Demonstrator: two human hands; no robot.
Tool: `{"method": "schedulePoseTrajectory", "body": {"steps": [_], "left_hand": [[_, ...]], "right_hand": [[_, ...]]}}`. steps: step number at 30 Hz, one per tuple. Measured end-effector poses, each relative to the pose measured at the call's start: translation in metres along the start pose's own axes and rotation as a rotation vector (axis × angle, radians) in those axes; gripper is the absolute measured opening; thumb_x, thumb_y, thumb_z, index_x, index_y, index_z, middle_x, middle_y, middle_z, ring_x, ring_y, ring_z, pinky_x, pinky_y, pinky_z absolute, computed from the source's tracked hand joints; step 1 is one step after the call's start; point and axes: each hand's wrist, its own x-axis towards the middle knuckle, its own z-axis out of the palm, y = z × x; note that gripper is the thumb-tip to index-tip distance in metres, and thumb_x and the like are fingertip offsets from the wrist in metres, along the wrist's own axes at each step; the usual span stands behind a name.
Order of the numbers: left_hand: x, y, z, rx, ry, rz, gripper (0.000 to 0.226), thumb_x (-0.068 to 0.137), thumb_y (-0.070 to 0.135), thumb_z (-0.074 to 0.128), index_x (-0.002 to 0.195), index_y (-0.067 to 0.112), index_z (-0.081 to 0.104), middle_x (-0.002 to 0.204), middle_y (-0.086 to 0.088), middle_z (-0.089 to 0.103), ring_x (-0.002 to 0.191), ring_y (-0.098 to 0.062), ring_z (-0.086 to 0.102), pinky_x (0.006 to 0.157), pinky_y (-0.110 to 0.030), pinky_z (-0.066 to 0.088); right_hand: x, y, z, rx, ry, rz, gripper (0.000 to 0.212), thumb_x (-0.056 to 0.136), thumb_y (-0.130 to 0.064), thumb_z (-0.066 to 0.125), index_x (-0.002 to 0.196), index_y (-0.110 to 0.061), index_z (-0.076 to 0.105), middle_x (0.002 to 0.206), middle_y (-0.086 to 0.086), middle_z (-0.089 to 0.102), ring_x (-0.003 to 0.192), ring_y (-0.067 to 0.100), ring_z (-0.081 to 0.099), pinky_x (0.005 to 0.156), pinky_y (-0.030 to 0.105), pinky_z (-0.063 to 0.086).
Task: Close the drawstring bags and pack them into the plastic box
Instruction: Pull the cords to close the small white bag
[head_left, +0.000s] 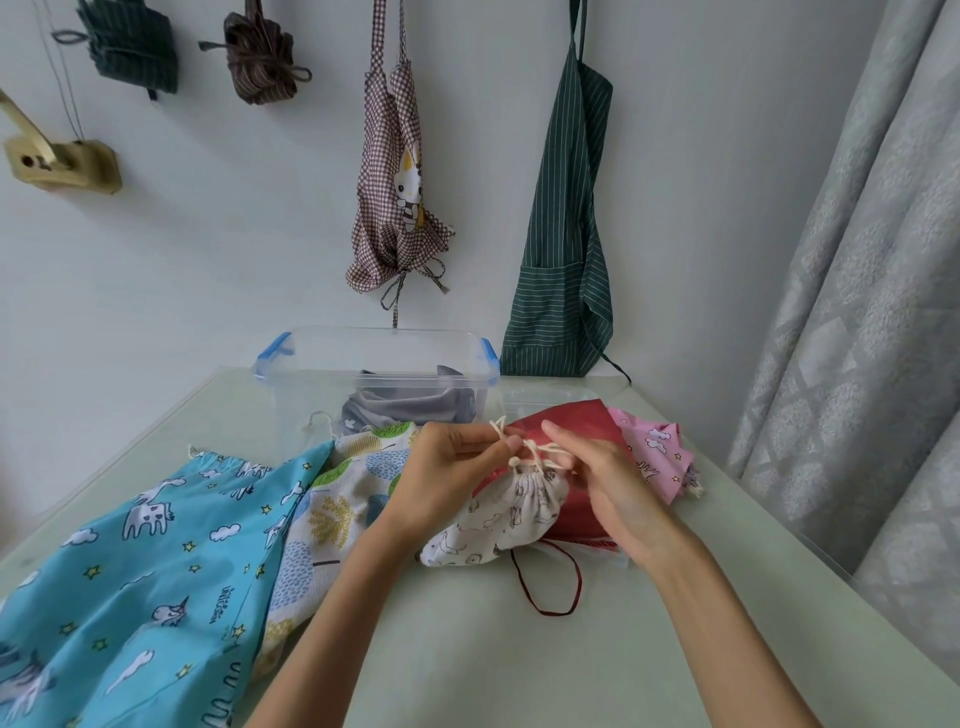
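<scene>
White bag (511, 512) lies between both hands, neck pointing away; left hand (447, 467) and right hand (597, 475) each pinch its cord (535, 449).

Both hands, left (448, 470) and right (597, 475), pinch with curled fingers.

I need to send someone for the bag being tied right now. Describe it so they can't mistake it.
Start at the clear plastic box with blue clips at the table's far edge. Just in front of it, a small white bag lies on a flat red bag, both hands pinching its cream cord. It is the smallest, white with little animal prints, and its neck is gathered.
</scene>
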Motion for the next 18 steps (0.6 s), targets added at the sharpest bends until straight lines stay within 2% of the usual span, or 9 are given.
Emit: {"method": "schedulePoseTrajectory", "body": {"steps": [1, 3, 5, 7, 9, 10, 12, 15, 18], "left_hand": [[0.0, 0.001, 0.001, 0.029, 0.0, 0.005, 0.017, 0.088, 0.013, 0.064, 0.088, -0.001, 0.074, 0.071, -0.001, 0.072, 0.065, -0.001, 0.06, 0.064, -0.014, 0.048], [0.0, 0.001, 0.001, 0.093, 0.015, 0.017, 0.017, 0.087, 0.013, 0.065, 0.081, 0.001, 0.075, 0.074, 0.0, 0.073, 0.066, 0.0, 0.062, 0.065, -0.015, 0.05], [-0.001, 0.001, 0.0, 0.123, 0.073, 0.031, 0.016, 0.086, 0.016, 0.066, 0.08, 0.005, 0.076, 0.078, -0.004, 0.075, 0.071, -0.009, 0.067, 0.07, -0.029, 0.055], [-0.002, 0.002, -0.003, 0.099, 0.134, 0.016, 0.015, 0.085, 0.019, 0.068, 0.082, 0.007, 0.077, 0.078, -0.008, 0.075, 0.072, -0.016, 0.067, 0.072, -0.037, 0.056], [-0.002, 0.004, -0.003, 0.067, 0.166, 0.002, 0.023, 0.084, 0.023, 0.069, 0.079, 0.001, 0.075, 0.071, -0.016, 0.071, 0.064, -0.017, 0.058, 0.062, -0.035, 0.047], [-0.001, 0.005, -0.002, 0.066, 0.173, 0.002, 0.03, 0.084, 0.025, 0.068, 0.076, -0.004, 0.072, 0.064, -0.017, 0.065, 0.06, -0.016, 0.049, 0.058, -0.033, 0.04], [0.0, 0.006, 0.001, 0.056, 0.191, -0.004, 0.042, 0.085, 0.028, 0.067, 0.074, -0.012, 0.064, 0.059, -0.011, 0.047, 0.059, -0.016, 0.034, 0.057, -0.031, 0.029], [0.001, 0.007, 0.002, -0.007, 0.266, -0.034, 0.041, 0.084, 0.028, 0.068, 0.078, -0.013, 0.065, 0.063, -0.01, 0.046, 0.061, -0.017, 0.033, 0.056, -0.028, 0.031], [0.003, 0.007, -0.004, -0.024, 0.383, -0.047, 0.016, 0.081, 0.024, 0.071, 0.069, 0.016, 0.077, 0.072, -0.007, 0.068, 0.068, -0.02, 0.059, 0.071, -0.034, 0.049]], "right_hand": [[0.003, 0.005, -0.003, -0.147, 0.063, -0.006, 0.044, 0.084, -0.046, 0.06, 0.047, -0.022, 0.059, 0.061, -0.015, 0.057, 0.075, 0.004, 0.054, 0.085, 0.028, 0.036], [0.003, 0.01, -0.014, -0.592, 0.198, -0.085, 0.054, 0.084, -0.054, 0.057, 0.046, -0.016, 0.051, 0.047, -0.016, 0.045, 0.064, 0.001, 0.048, 0.076, 0.028, 0.036], [0.001, 0.008, -0.025, -0.739, 0.263, -0.165, 0.056, 0.086, -0.05, 0.055, 0.045, -0.015, 0.041, 0.042, -0.01, 0.038, 0.056, -0.004, 0.038, 0.068, 0.027, 0.031], [-0.002, 0.001, -0.031, -0.478, 0.179, -0.15, 0.047, 0.087, -0.046, 0.055, 0.053, -0.015, 0.046, 0.057, -0.004, 0.044, 0.063, 0.003, 0.043, 0.069, 0.027, 0.034], [-0.002, -0.004, -0.028, -0.05, 0.075, -0.138, 0.036, 0.088, -0.04, 0.055, 0.059, -0.018, 0.053, 0.076, 0.005, 0.054, 0.084, 0.015, 0.052, 0.089, 0.035, 0.041], [-0.002, -0.006, -0.025, 0.184, 0.036, -0.135, 0.031, 0.087, -0.036, 0.055, 0.062, -0.018, 0.055, 0.084, 0.005, 0.061, 0.093, 0.018, 0.055, 0.097, 0.036, 0.04], [-0.001, -0.009, -0.014, 0.571, -0.001, -0.093, 0.026, 0.088, -0.03, 0.051, 0.066, -0.017, 0.051, 0.099, 0.005, 0.069, 0.101, 0.017, 0.061, 0.101, 0.033, 0.042], [0.002, -0.007, -0.005, 0.917, 0.056, -0.018, 0.028, 0.094, -0.027, 0.047, 0.068, -0.017, 0.048, 0.09, 0.002, 0.071, 0.094, 0.014, 0.067, 0.096, 0.033, 0.05], [0.003, -0.003, -0.012, 1.074, 0.149, 0.014, 0.032, 0.094, -0.022, 0.049, 0.063, -0.014, 0.052, 0.076, 0.001, 0.066, 0.08, 0.014, 0.07, 0.087, 0.034, 0.055]]}}
